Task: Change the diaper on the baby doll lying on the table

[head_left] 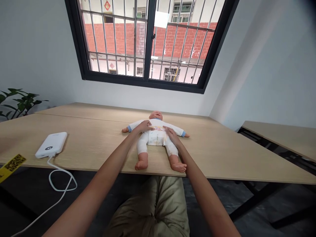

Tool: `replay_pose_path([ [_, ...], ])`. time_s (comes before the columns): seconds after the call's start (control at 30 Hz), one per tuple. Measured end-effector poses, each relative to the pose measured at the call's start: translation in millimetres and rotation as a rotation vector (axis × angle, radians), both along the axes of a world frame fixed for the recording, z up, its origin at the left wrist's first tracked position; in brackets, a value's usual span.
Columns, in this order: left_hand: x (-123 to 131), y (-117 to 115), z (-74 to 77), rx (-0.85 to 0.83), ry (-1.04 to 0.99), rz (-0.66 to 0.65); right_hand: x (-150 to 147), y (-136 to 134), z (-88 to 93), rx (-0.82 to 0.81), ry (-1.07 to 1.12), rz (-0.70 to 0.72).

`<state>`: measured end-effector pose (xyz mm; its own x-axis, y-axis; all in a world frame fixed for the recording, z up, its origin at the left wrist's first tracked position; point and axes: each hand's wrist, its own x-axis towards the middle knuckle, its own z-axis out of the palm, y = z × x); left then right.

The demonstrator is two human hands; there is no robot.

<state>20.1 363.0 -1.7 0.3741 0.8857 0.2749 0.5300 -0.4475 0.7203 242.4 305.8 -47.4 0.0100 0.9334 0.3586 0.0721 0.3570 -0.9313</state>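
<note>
A baby doll (156, 139) lies face up on the table, its head toward the window and its bare feet at the near edge. It wears a white long-sleeved top (158, 123) with blue cuffs and white bottoms. Both arms are spread sideways and the legs are apart. My left hand (145, 126) is closed at one side of the doll's waist, thumb reaching over the front. On the opposite side, my right hand (171, 134) holds the waist, with its fingertips at the top's lower edge. Part of each hand's grip is hidden against the doll's clothing.
On the left of the wooden table (222, 148) lies a white power bank (51, 144) with a white cable (59, 190) hanging over the edge. A plant (22, 102) stands at far left. Behind the table is a barred window (148, 42); another table (283, 135) stands right.
</note>
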Motion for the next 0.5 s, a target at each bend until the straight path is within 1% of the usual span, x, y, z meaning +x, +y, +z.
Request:
replay_pose_path([
  [0.07,-4.2,0.8,2.0,-0.032,0.039,0.032,0.6,0.7,-1.3,0.029,-0.007,-0.052],
  [0.13,-7.5,0.1,0.9,-0.069,0.011,0.03,1.4,1.7,-2.5,0.031,-0.014,-0.08],
  [0.3,-10.3,-5.8,-10.5,-0.091,-0.115,-0.039,3.0,3.8,-5.1,0.006,-0.028,-0.093],
  [0.37,-9.6,-7.1,-14.6,-0.081,-0.16,-0.032,3.3,4.5,-6.3,0.015,-0.019,-0.097],
  [0.5,-8.1,-4.0,-20.8,-0.071,-0.222,0.022,4.2,7.3,-9.3,0.022,-0.01,-0.087],
])
